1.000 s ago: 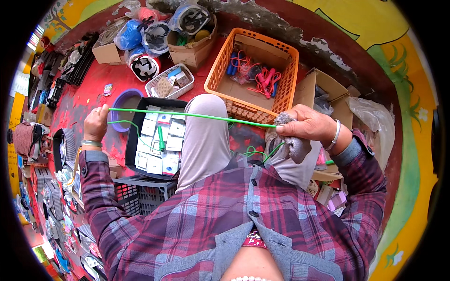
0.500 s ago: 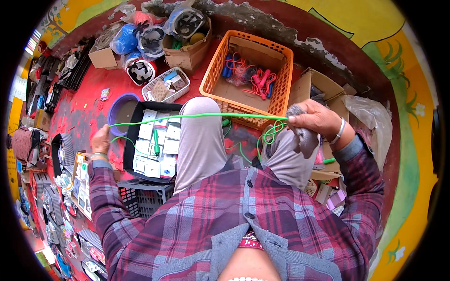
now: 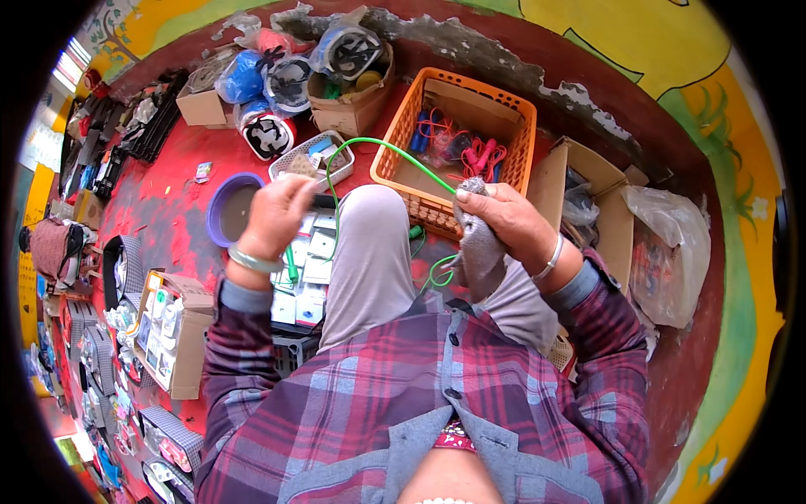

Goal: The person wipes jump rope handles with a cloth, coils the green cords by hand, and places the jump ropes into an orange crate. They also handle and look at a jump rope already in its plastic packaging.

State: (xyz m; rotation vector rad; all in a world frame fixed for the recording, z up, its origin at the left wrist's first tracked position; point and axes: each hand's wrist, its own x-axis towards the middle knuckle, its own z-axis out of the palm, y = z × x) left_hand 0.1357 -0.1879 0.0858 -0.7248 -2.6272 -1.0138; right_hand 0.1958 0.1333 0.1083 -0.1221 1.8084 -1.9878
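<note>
A green cord arches slack from my right hand and drops past my left hand's fingertips. My right hand is closed round the cord with a grey cloth, whose folds hang below the fingers. To the left, my left hand is raised above a black tray, fingers loosely apart and a little blurred; the cord runs beside it, apparently not in its grip. A green handle shows just under that hand, over white square packets in the tray. Another green handle end is by my knee.
An orange basket with coiled skipping ropes stands ahead. A purple basin and a white basket are to the left. Helmets lie in a far carton. An open cardboard box and a plastic bag stand at right.
The stretched cord has gone slack into an arch. My left hand has let it go and swung right, toward my right hand, which has come inward with the cloth.
</note>
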